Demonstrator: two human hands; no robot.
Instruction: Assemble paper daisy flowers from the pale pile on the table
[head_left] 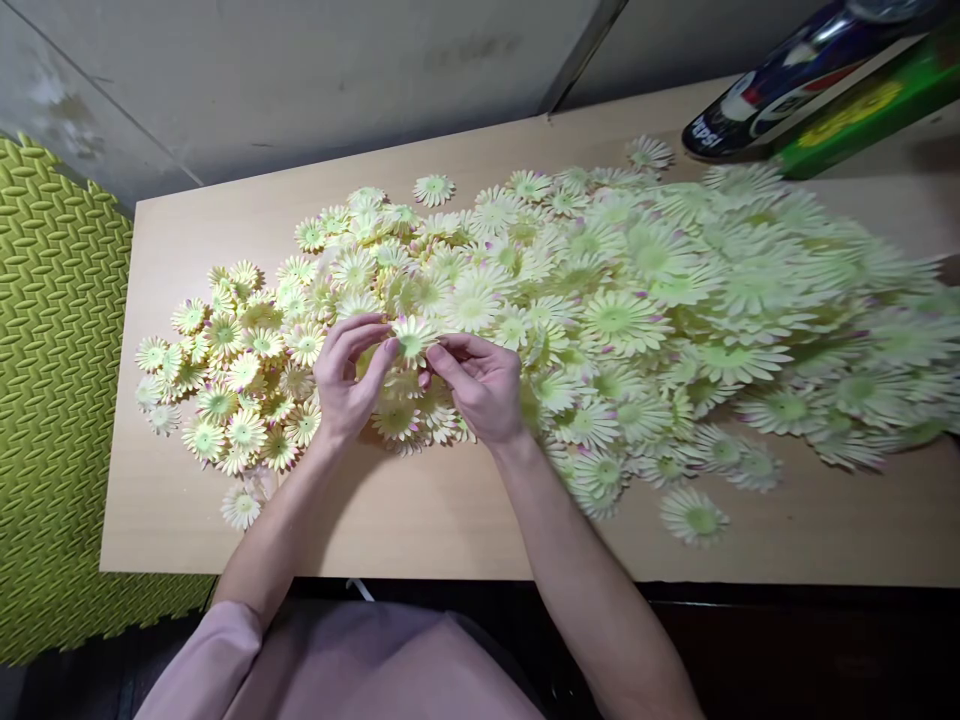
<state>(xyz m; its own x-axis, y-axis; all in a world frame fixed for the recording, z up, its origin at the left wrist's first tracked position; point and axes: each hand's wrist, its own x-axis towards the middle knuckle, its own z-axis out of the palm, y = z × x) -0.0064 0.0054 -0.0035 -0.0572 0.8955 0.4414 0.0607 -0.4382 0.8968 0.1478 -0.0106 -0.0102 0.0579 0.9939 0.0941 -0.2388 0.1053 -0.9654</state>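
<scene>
Between my two hands is one artificial flower head (pixel 412 341), pale yellow-green with narrow petals, facing up. My left hand (pixel 350 372) pinches its left edge between thumb and fingers. On the opposite edge, the thumb and fingers of my right hand (pixel 478 382) are closed on the petals. Both hands hover over the near side of a broad heap of similar flower heads (pixel 615 318), some with purple petal tips. Left of my hands lies a smaller cluster of these flowers (pixel 245 428). What lies under my palms is hidden.
The light wooden table (pixel 420 510) meets a grey wall (pixel 337 80) at the back. A Pepsi bottle (pixel 780 90) and a green box (pixel 862 115) stand at the back right. A yellow-green foam mat (pixel 60 400) is at the left edge. Single flowers lie near the table's front.
</scene>
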